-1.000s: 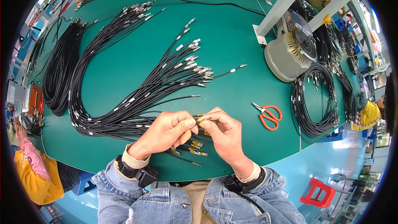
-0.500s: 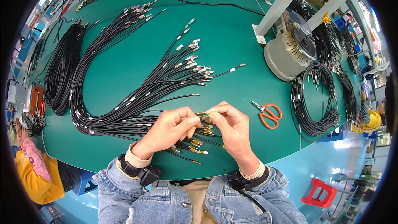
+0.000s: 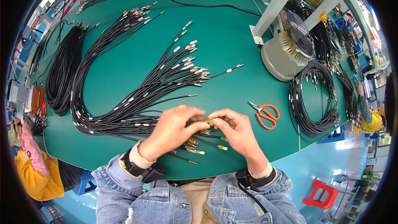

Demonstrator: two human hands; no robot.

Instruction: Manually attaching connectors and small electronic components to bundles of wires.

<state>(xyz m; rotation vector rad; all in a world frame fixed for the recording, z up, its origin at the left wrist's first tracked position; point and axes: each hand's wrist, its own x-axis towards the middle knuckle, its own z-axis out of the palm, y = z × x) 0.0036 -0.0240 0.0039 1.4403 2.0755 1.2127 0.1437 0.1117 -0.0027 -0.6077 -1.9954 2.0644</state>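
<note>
Right hand: the hand [image 3: 238, 132] is closed in a pinch, thumb and forefinger on a yellow-wrapped cable end [image 3: 208, 121].
Left hand: the hand [image 3: 174, 126] is half curled just beside that cable end, thumb reaching toward it; from where I stand I can't tell whether it has hold of anything.
Cable end: it sits between the two hands, above the near part of the green surface [image 3: 236, 85].
Yellow-banded ends: several more [image 3: 195, 151] lie below and between the hands, pointing rightward.
Bundle: black cables [image 3: 74, 99] run out from under the left hand, bend round at the left and go up the surface.
White-tagged ends: a fan of them [image 3: 188, 66] spreads beyond the hands.
Scissors: the orange-handled pair [image 3: 268, 116] lies to the right, near the right hand, blades a little apart.
Machine: a grey rounded one [image 3: 282, 58] stands farther right, beside a metal frame [image 3: 273, 8].
Coil: looped black cable [image 3: 296, 103] lies just in front of the machine.
Stool: a red one [image 3: 321, 194] is on the floor at right.
Co-worker: someone in a yellow top [image 3: 35, 178] is at the left.
</note>
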